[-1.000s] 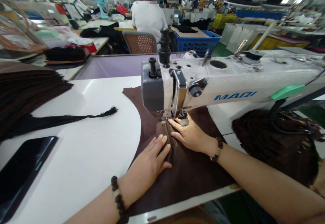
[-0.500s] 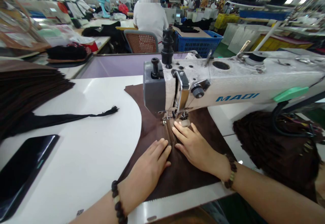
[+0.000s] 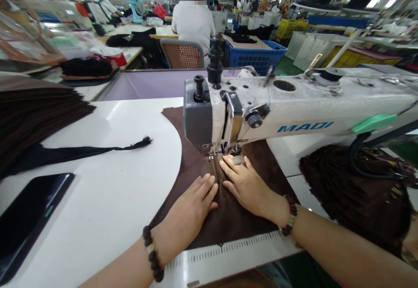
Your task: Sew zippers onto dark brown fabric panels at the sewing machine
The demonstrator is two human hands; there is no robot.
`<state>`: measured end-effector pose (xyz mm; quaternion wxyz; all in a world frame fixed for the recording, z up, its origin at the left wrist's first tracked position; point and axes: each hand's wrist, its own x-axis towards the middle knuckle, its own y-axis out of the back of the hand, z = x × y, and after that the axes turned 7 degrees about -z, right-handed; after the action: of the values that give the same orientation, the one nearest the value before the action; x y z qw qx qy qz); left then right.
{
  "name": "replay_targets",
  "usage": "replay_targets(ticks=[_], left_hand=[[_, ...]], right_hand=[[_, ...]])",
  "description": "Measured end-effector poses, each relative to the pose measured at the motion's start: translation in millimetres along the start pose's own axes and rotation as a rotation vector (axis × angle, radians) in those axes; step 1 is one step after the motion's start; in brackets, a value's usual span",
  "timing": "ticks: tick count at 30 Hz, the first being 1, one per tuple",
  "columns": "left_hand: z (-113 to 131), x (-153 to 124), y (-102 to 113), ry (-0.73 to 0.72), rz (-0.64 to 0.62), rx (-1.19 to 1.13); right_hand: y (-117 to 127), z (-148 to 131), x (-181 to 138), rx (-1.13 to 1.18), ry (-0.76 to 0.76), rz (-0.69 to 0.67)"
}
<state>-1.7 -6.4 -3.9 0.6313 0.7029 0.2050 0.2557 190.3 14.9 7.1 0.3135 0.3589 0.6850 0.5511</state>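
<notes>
Dark brown fabric [image 3: 238, 218] lies flat under the head of a white sewing machine [image 3: 294, 105]. A brown zipper-like strip [image 3: 216, 166] runs along it toward the presser foot [image 3: 212, 155]. My left hand [image 3: 192, 207] rests palm down on the fabric, fingers stretched out, tips at the strip's left edge. My right hand [image 3: 250, 183] lies open on the strip's right side, its fingertips close to the presser foot and beside a small grey-beige block [image 3: 238, 160]. The needle point is too small to make out.
A phone [image 3: 32, 222] and a black cloth strip [image 3: 91, 151] lie on the white table at left, by a stack of brown pieces [image 3: 35, 109]. More brown pieces [image 3: 355, 192] are heaped at right. A person in white [image 3: 193, 25] sits ahead, near a blue crate [image 3: 256, 55].
The fabric has moved forward under the machine, its near edge uncovering more of the ruler marks on the table edge. Both hands have moved slightly forward with it.
</notes>
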Motion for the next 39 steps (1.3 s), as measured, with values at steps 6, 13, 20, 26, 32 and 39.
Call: replay_targets(ticks=[6, 13, 20, 26, 32, 39], left_hand=[[-11, 10, 2, 0.012, -0.012, 0.003], [-27, 18, -7, 0.036, -0.023, -0.064], [-37, 27, -4, 0.021, -0.018, -0.083], [-43, 32, -5, 0.006, 0.018, -0.083], [-45, 31, -9, 0.037, 0.008, -0.109], [-47, 32, -9, 0.039, 0.017, -0.101]], right_hand=[[3, 6, 13, -0.003, 0.006, -0.014], [4, 13, 26, -0.045, 0.029, -0.003], [9, 16, 36, -0.138, 0.066, -0.085], [4, 19, 41, -0.134, 0.064, -0.021], [-2, 23, 44, -0.167, 0.042, -0.029], [3, 20, 45, -0.179, 0.048, -0.036]])
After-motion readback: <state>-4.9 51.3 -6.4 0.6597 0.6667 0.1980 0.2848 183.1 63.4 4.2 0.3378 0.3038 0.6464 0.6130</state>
